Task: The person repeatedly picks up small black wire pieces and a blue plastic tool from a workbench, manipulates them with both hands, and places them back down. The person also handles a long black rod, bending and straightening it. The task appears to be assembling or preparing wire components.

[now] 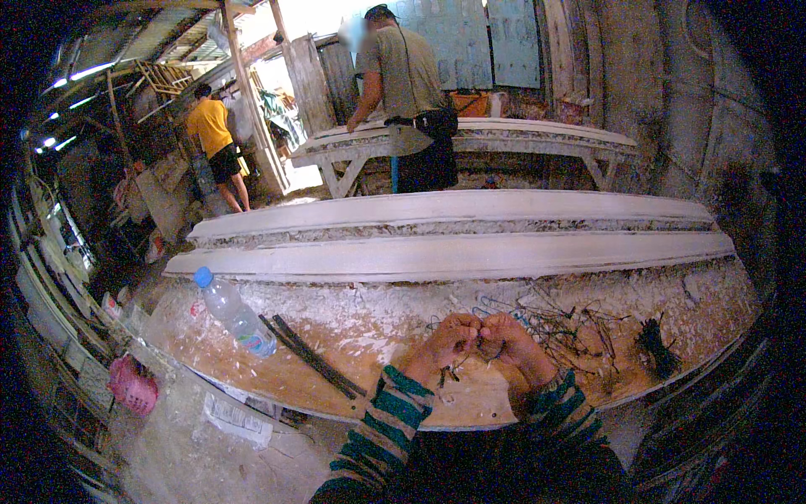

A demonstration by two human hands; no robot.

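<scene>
Over the near edge of the worktable point(395, 370), my left hand point(449, 343) and my right hand point(510, 343) meet with fingertips pinched together. Between them runs a thin dark wire-like strand point(492, 353), partly hidden by the fingers. Short dark bits point(449, 374) lie just below my left hand. A loose tangle of thin dark wires point(579, 332) spreads to the right of my right hand, and farther right sits a dark bundle point(655, 346) of similar strands. Left of my hands, long dark strips point(306, 354) lie slantwise on the wood.
A clear plastic bottle point(235, 312) with a blue cap lies at the table's left. Two long whitish boards point(437, 256) run across behind my hands. One person point(407, 80) works at a far bench point(520, 139); another point(211, 124) stands far left. A pink container point(133, 386) is on the lower left.
</scene>
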